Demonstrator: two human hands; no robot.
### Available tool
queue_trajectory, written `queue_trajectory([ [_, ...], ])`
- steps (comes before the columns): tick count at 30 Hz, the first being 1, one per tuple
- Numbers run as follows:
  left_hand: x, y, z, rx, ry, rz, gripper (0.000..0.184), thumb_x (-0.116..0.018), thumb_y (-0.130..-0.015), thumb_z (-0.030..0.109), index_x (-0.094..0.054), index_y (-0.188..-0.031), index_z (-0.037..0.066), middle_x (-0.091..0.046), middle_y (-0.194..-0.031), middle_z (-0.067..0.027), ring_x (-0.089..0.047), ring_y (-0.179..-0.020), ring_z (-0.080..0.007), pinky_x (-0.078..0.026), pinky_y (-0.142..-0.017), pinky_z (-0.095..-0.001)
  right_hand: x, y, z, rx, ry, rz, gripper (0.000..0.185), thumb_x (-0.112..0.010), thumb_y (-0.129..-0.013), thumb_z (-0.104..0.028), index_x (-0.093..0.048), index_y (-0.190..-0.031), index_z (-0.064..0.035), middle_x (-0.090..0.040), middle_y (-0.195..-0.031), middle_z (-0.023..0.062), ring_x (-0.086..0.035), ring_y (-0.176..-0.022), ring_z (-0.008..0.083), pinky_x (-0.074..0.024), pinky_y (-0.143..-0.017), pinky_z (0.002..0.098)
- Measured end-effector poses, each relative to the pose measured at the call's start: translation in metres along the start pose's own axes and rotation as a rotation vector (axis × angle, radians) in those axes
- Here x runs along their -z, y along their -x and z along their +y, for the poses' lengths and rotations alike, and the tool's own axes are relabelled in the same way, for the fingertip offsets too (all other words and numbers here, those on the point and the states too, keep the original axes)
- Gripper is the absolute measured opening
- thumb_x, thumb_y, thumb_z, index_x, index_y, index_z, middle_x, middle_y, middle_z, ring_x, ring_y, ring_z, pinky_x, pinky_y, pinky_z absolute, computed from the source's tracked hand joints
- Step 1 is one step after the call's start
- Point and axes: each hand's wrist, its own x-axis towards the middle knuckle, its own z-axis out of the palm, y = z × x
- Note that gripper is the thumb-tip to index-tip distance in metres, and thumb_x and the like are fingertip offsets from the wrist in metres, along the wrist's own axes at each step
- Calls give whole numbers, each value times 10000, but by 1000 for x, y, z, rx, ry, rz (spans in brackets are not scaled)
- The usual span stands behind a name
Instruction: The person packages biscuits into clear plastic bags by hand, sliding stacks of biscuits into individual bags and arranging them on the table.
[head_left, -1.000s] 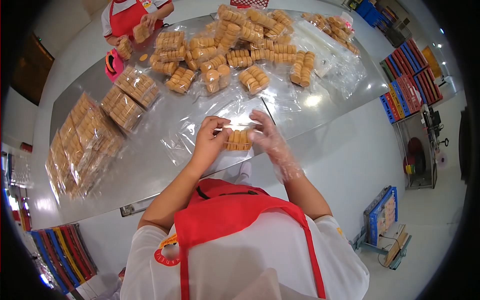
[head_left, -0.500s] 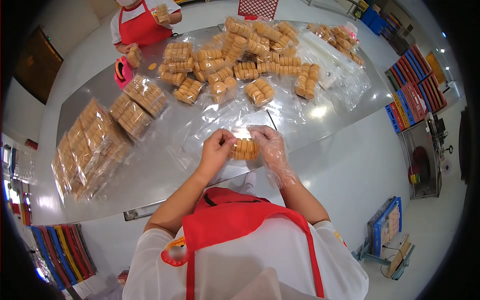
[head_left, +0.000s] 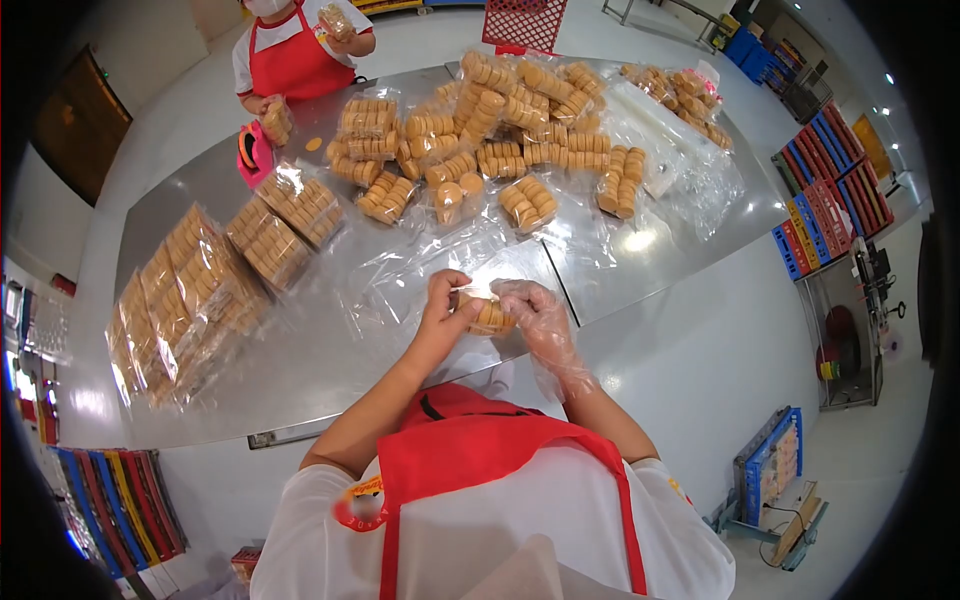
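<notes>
Near the table's front edge, a clear bag of round biscuits (head_left: pixel 490 318) is held up between my two hands. My bare left hand (head_left: pixel 446 314) pinches its left side near the top. On the other side, my right hand (head_left: pixel 538 316), in a clear plastic glove, has its fingers closed on the bag's upper right corner. The biscuits show in rows inside the film, partly hidden by my fingers. Flat clear bags (head_left: pixel 400 275) lie on the steel table just beyond. A single bag of biscuits (head_left: pixel 528 203) rests farther off, below the big heap.
A large heap of bagged biscuits (head_left: pixel 480 110) covers the table's far middle. Stacked packs (head_left: pixel 185 300) stand at the left, near a pink tape dispenser (head_left: pixel 254 155). Empty plastic bags (head_left: pixel 695 185) lie at the right. Across the table a co-worker in a red apron (head_left: pixel 300 62) holds packs.
Both hands have shifted slightly and stay on the biscuit bag, with my fingers now covering more of its top. The view has tilted a little, and the co-worker's packs have moved slightly.
</notes>
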Motion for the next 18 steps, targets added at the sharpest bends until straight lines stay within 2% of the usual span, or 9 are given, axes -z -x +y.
queue_trajectory([
  [2, -10, 2, 1, 217, 440, -40, 231, -644, -928, 115, -564, -1126, 29, -544, -1121, -82, -533, -1032, -168, -431, -900, -291, 0, -1, 0, 2, -34, -21, 123, -622, -928, -28, -664, -1023, 38, -681, -1129, 156, -614, -1057, 180, -482, -937, 319],
  [3, -5, 4, 0, 209, 319, -115, 205, -614, -964, 146, -606, -1126, 20, -582, -1142, -65, -526, -1050, -139, -414, -954, -292, 1, -3, 3, 11, -44, -5, 134, -629, -926, -38, -659, -1035, 35, -678, -1124, 146, -610, -1059, 180, -480, -940, 318],
  [5, -10, 5, -1, 141, 263, -16, 149, -601, -969, 125, -619, -1066, 13, -605, -1067, -53, -538, -998, -123, -426, -924, -282, 4, -6, 12, 31, -67, 25, 160, -643, -923, -59, -650, -1057, 30, -673, -1115, 125, -603, -1062, 180, -475, -946, 318],
  [6, -13, 5, 0, 106, 233, 35, 127, -595, -972, 115, -625, -1037, 10, -617, -1030, -48, -544, -973, -115, -433, -910, -277, 2, -5, 6, -82, -97, 33, 182, -654, -920, -72, -644, -1076, 21, -668, -1106, 113, -601, -1053, 177, -473, -947, 318],
  [8, -20, 7, -6, 257, 317, 112, 98, -585, -975, 100, -627, -980, 11, -623, -957, -36, -555, -915, -104, -444, -864, -260, -6, 0, -8, -305, -155, 47, 229, -674, -914, -99, -632, -1114, 3, -659, -1088, 89, -596, -1036, 172, -470, -950, 318],
  [11, -21, 6, -9, 372, 315, 144, 88, -582, -974, 91, -619, -935, 21, -621, -873, -23, -569, -821, -95, -466, -781, -247, 0, 1, 12, -282, -202, -18, 323, -698, -905, -132, -602, -1191, -19, -649, -1060, 58, -590, -1006, 162, -485, -906, 309],
  [12, -20, 6, -4, 398, 293, 143, 86, -582, -973, 90, -615, -926, 26, -618, -849, -20, -574, -788, -93, -475, -751, -244, 0, -1, 11, -300, -190, -15, 303, -694, -908, -131, -602, -1174, -22, -649, -1060, 62, -591, -1003, 157, -493, -887, 306],
  [15, -17, 3, 8, 666, 514, 160, 105, -630, -949, 128, -609, -939, 25, -600, -840, -25, -560, -753, -95, -485, -690, -266, -1, -3, 13, -409, -206, 17, 230, -681, -917, -131, -602, -1107, -27, -651, -1051, 72, -599, -979, 147, -513, -829, 298],
  [18, -17, 5, 9, 757, 613, 136, 120, -631, -944, 128, -605, -952, 10, -617, -839, -51, -575, -717, -117, -507, -661, -290, -3, -2, 7, -583, -314, 81, 148, -665, -926, -131, -598, -1012, -31, -653, -1005, 73, -611, -914, 141, -523, -779, 292],
])
